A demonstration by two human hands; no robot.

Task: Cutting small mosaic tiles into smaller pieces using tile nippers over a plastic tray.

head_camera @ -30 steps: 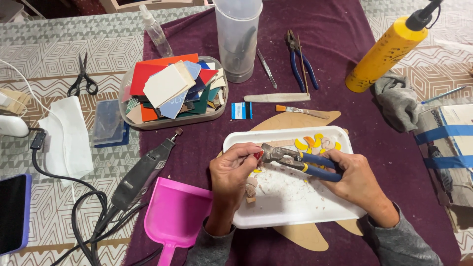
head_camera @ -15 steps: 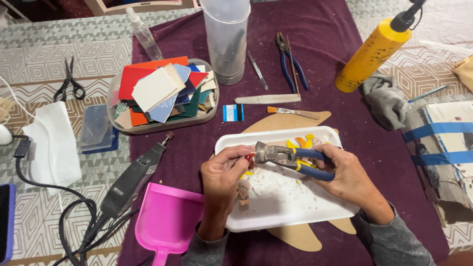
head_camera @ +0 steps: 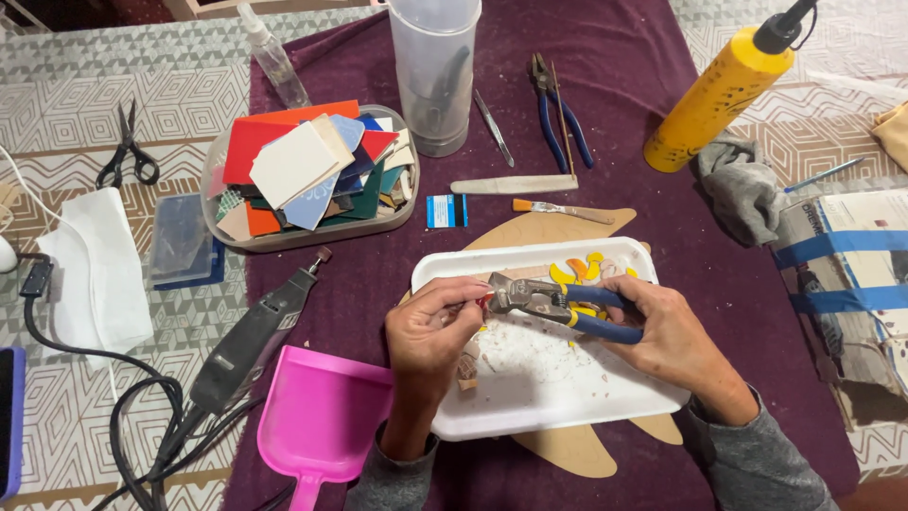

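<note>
While held over the white tray (head_camera: 530,416):
Red piece (head_camera: 485,301): pinched in left hand (head_camera: 430,331) fingertips – likely brittle, light, sharp-edged.
Nippers (head_camera: 553,301): right hand (head_camera: 662,336) clasped around blue handles – tip meets the piece.
Hold: by its flat edges, away from the tip.

Counter (head_camera: 57,85) covered by a cloth with grey-and-cream geometric pattern. A dark purple cloth (head_camera: 653,57) lies down the middle over it. Light even and diffuse, shadows soft.
</note>
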